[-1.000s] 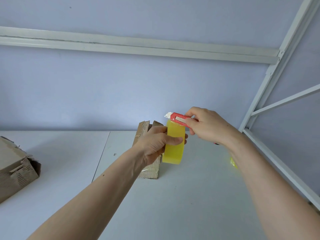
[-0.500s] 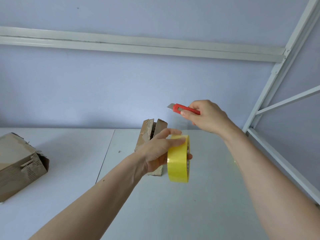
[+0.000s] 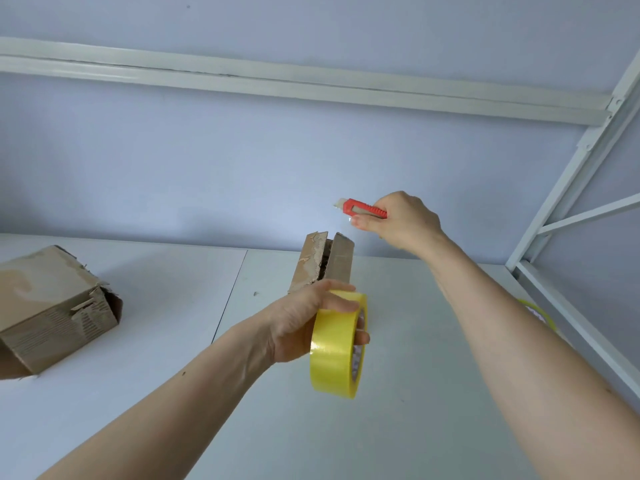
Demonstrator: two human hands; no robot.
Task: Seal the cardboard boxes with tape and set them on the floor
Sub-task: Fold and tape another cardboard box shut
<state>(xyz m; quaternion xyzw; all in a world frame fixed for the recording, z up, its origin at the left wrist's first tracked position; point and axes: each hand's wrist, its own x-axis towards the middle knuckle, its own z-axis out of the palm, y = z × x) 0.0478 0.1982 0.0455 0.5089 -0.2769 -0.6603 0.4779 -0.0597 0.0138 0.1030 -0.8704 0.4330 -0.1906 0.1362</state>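
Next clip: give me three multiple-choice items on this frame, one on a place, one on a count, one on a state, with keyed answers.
1. Where is the cutter?
A. in the right hand
B. on the table
C. inside a box
2. How many cardboard boxes are on the table?
A. one
B. two
C. four
3. What state is the narrow box in?
A. taped shut
B. flattened
C. top flaps apart

Answers:
1 A: the right hand grips its red handle.
2 B: the narrow box and a torn box at left.
3 C: a gap shows between its flaps.
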